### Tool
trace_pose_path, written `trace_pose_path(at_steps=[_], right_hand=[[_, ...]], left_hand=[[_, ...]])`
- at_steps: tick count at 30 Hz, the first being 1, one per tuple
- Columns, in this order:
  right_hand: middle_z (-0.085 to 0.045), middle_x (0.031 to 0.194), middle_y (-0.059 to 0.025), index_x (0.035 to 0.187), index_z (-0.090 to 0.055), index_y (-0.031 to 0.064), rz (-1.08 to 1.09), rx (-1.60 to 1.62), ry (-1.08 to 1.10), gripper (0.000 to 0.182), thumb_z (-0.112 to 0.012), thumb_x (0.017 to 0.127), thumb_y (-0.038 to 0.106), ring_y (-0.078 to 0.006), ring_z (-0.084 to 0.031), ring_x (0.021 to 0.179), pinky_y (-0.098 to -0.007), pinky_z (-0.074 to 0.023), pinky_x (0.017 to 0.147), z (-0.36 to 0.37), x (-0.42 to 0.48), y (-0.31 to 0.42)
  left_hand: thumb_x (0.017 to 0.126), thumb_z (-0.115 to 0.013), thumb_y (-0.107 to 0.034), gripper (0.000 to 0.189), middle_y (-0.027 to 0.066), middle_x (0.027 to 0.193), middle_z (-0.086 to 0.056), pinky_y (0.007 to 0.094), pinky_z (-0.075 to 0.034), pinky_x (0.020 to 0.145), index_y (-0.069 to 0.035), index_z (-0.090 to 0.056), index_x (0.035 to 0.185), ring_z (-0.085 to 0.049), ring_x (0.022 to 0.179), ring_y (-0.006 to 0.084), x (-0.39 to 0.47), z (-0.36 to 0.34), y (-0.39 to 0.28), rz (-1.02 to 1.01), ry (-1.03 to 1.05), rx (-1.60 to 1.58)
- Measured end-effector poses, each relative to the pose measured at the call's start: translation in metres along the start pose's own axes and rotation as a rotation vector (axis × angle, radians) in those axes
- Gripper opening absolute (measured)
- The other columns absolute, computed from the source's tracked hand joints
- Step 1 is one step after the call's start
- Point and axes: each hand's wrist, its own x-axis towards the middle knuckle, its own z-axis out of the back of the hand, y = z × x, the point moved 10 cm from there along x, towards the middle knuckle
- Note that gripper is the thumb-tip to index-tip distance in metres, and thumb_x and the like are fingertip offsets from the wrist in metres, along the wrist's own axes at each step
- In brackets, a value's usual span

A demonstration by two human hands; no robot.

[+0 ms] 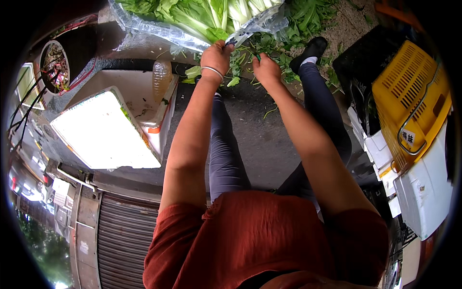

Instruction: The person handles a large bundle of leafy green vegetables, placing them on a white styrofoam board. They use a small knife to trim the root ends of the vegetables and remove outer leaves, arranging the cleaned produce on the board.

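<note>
My left hand (216, 60), with a bangle at the wrist, grips the near edge of a clear plastic bag (166, 33) with dark printing. Leafy greens with pale stems (205, 18) fill the bag at the top of the view. To the right, my right hand (267, 69) is closed on a small green item (257, 57), mostly hidden by the fingers; its kind cannot be told. Loose green leaves and stems (238, 59) lie on the ground under and beyond both hands.
On the left, a white foam box (108, 77) holds a plastic bottle (161, 81), with a bright white lid (104, 133) leaning across it. A bucket of scraps (55, 67) stands beyond. Yellow plastic crate (408, 83) and white foam boxes (426, 184) stand right. A heap of leaves (306, 21) lies ahead.
</note>
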Motion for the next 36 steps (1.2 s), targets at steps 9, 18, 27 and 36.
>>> trace_pose_path(at_steps=[9,18,27,36], right_hand=[[-0.062,0.070,-0.0137,0.089,-0.056,0.0091,0.295,-0.118,-0.213,0.024,-0.048,0.085,0.031,-0.0351,-0.060,0.066,-0.0455,-0.0462,0.057,0.060,-0.003,0.072],[-0.062,0.070,-0.0107,0.089,-0.057,0.0103,0.602,-0.108,-0.384,0.018,-0.052,0.085,0.027,-0.0301,-0.061,0.063,-0.0412,-0.0461,0.055,0.098,-0.004,0.118],[-0.056,0.072,-0.0029,0.078,-0.050,0.0040,0.194,0.923,-0.654,0.043,-0.076,0.068,0.037,-0.0126,-0.051,0.061,-0.0259,-0.0432,0.058,0.149,0.004,0.041],[-0.061,0.088,-0.0185,0.086,-0.054,0.0013,-0.239,0.668,-0.640,0.027,-0.066,0.065,0.013,-0.0305,-0.062,0.080,-0.0370,-0.0470,0.069,0.105,0.078,-0.020]], left_hand=[[0.080,-0.058,-0.032,0.027,0.0191,0.075,-0.061,0.0405,-0.045,0.067,-0.006,-0.062,0.083,-0.059,0.074,0.0356,-0.008,0.009,0.002,0.016,-0.032,-0.044],[0.081,-0.058,-0.029,0.023,0.0185,0.084,-0.061,0.0425,-0.046,0.071,-0.007,-0.062,0.085,-0.058,0.082,0.0352,-0.031,0.000,0.007,-0.012,0.024,0.157],[0.077,-0.062,-0.020,0.015,0.0172,0.078,-0.057,0.0421,-0.044,0.068,-0.006,-0.058,0.079,-0.055,0.078,0.0357,-0.074,0.004,0.024,-0.085,-0.090,0.052],[0.076,-0.061,-0.013,0.018,0.0049,0.095,-0.063,0.0387,-0.044,0.080,-0.016,-0.064,0.093,-0.056,0.095,0.0236,-0.082,-0.021,0.057,-0.051,-0.146,0.059]])
